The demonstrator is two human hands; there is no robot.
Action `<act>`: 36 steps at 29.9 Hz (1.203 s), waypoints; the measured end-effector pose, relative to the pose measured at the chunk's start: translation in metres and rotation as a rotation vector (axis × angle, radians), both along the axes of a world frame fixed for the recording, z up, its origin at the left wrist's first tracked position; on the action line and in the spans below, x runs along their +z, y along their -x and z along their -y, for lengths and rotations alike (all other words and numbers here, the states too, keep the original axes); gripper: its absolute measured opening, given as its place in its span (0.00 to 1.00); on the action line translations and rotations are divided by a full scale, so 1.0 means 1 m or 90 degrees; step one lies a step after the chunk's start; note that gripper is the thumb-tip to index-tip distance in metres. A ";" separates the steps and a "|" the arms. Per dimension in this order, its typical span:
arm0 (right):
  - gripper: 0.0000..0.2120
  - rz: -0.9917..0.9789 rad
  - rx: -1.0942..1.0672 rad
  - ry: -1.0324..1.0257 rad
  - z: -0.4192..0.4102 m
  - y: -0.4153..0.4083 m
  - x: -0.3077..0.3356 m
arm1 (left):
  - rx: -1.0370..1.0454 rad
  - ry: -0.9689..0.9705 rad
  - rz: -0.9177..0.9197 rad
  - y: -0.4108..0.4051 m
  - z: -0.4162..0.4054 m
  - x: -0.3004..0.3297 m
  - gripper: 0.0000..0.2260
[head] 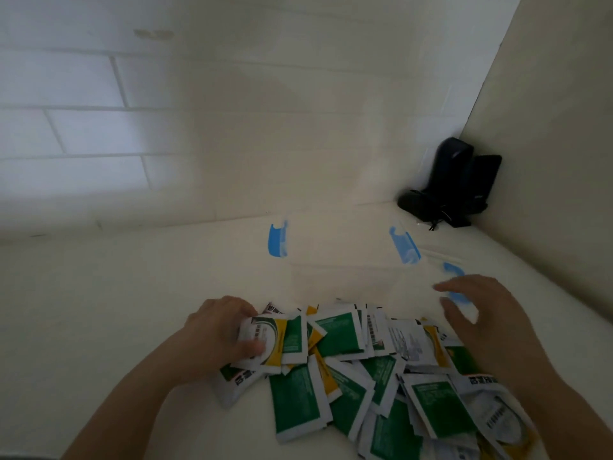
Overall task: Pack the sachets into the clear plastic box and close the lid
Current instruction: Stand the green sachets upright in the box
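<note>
Green, white and yellow sachets (361, 370) lie heaped between the two hands. At the heap's left edge the left hand (220, 330) pinches a small bunch of them, thumb curled over the top one. Beyond the heap, above the fingertips, stands the clear plastic box (341, 260) with blue clips. The right hand (481, 310) hovers over its right side, fingers spread apart.

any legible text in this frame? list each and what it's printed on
None reads cleanly.
Sachets: large dark characters on the white edges of a few, blurred and seen at an angle, not readable.
Sachet in left hand: fine print, too small.
Clear plastic box with blue clips: no text visible.
Black device in corner: no marking readable.
</note>
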State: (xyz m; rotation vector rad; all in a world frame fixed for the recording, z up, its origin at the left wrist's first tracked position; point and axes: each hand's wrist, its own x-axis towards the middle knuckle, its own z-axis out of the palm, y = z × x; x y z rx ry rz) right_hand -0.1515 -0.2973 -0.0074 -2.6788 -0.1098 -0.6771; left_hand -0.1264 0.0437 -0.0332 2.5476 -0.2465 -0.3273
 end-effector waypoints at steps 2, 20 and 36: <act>0.10 0.000 0.083 -0.049 -0.044 0.007 0.008 | 0.038 0.096 -0.012 0.001 0.001 -0.003 0.15; 0.17 -0.110 0.097 -0.436 -0.119 0.002 -0.020 | 0.070 0.639 -0.002 -0.002 0.040 0.000 0.22; 0.14 -0.020 0.175 -0.227 -0.131 0.002 -0.045 | 0.004 0.542 -0.060 0.003 0.030 -0.003 0.09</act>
